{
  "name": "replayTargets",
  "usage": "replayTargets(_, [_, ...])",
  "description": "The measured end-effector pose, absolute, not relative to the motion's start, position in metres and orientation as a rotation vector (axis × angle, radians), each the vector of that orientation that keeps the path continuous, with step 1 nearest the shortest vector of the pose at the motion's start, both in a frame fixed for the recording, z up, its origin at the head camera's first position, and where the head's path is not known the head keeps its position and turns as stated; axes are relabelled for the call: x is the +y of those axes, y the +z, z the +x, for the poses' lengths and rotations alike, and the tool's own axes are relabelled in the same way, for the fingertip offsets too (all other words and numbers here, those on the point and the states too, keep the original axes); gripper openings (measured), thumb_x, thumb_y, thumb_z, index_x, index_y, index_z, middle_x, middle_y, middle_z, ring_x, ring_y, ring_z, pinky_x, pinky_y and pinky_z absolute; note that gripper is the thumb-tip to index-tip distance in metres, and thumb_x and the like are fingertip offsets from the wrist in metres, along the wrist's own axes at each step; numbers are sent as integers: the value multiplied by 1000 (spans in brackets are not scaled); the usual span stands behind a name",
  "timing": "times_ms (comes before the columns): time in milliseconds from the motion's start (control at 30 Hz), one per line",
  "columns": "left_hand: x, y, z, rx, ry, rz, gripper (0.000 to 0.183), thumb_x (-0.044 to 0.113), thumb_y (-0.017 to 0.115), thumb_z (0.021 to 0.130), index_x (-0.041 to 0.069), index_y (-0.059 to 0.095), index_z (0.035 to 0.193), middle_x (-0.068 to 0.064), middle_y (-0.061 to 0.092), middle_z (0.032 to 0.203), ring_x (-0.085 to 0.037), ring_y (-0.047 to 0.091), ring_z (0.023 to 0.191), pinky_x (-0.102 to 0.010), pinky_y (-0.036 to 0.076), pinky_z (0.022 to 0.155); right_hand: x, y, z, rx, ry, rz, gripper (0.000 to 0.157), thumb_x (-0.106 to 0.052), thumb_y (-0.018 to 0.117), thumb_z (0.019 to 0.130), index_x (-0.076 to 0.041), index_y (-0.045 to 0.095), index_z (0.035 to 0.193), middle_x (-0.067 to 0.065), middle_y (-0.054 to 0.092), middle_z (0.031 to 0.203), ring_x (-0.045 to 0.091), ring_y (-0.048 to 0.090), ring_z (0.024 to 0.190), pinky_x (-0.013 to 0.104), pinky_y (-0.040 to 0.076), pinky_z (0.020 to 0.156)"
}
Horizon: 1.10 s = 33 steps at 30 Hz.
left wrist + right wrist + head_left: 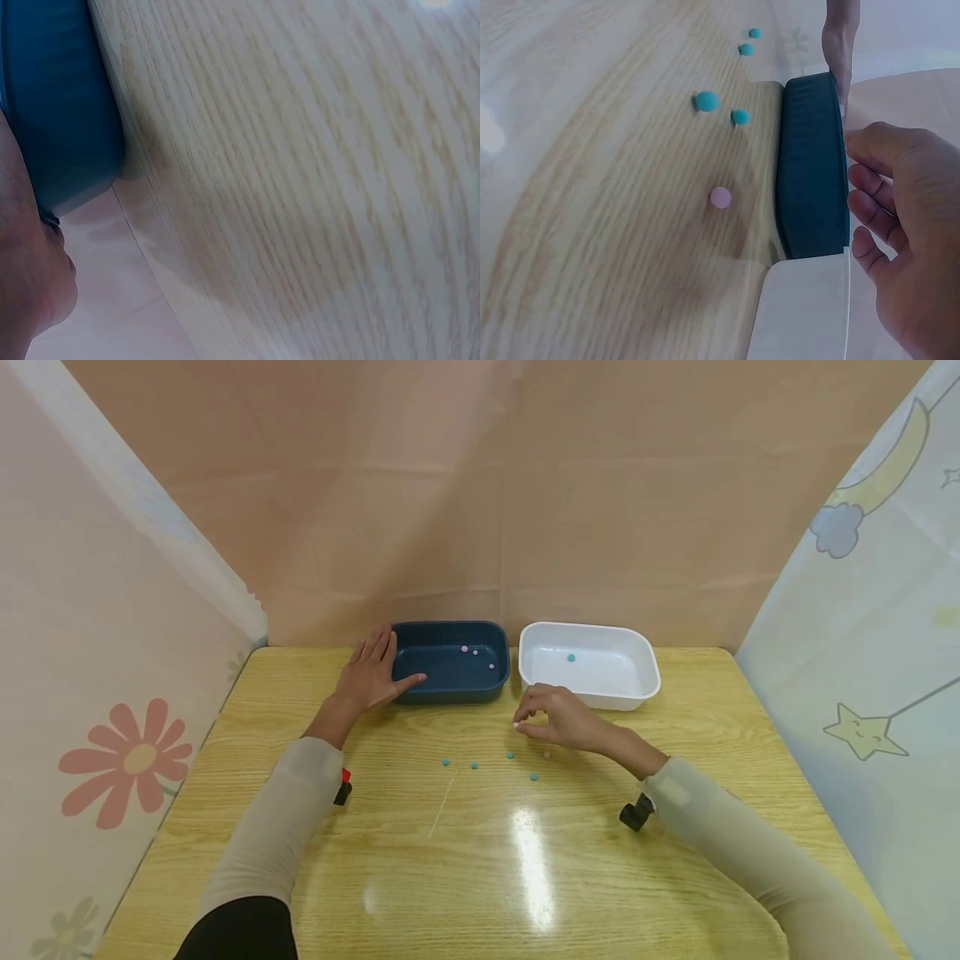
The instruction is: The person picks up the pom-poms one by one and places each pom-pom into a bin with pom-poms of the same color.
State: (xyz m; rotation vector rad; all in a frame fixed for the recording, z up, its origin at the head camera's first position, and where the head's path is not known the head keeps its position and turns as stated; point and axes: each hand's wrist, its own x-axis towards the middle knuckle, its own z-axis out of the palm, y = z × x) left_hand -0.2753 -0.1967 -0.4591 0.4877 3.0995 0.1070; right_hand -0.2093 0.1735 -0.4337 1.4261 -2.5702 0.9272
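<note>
Dark-blue, smooth, round-cornered tray (450, 697), pressed at its left end by the left hand (366, 678), fingers straight, thumb over the near rim, presumably against sliding. Near the blue tray's near right corner, a pale pink bead (516, 725), pinched between thumb and fingertip of the right hand (562, 718), apt for anything so tiny. Inside the blue tray, three pinkish beads (464, 649); just right of it, a glossy white tray (600, 702) with one teal bead (572, 657); nearer than it, on wood-grained table (420, 893), four round teal beads (511, 755) and one loose pink bead (547, 755).
</note>
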Motion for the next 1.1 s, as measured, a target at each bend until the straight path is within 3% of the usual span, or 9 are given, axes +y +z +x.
replayTargets(200, [-197,-460,-276,3099,116,489,111,84,24,85,2,1,156,-13,-8,164,-29,-2,151,-50,3,121,171,-431,-215,-2553,906,1420,7,-8,78,83,-9,76,89,-3,65,87,20,62,80,40,53,68])
replayTargets(467, [-197,-461,-276,3106,92,474,112,85,22,85,3,2,157,-13,-6,164,-29,-1,151,-49,4,121,168,-424,-218,-2533,892,1402,5,-10,77,83,-10,77,89,-4,63,83,9,52,75,25,46,64])
replayTargets(767, [-196,-461,-275,3104,93,479,111,84,24,86,1,3,156,-14,-6,164,-30,-1,151,-50,5,121,162,-419,-229,-2557,916,1363,6,-11,77,85,-10,76,90,-2,64,86,25,59,77,32,48,64])
replayTargets(1100, [-197,-462,-276,3104,88,475,110,84,24,86,2,3,156,-13,-6,164,-29,-2,151,-50,5,121,154,-415,-243,-2512,938,1360,6,-9,77,84,-11,77,89,-1,66,86,19,63,79,31,51,69])
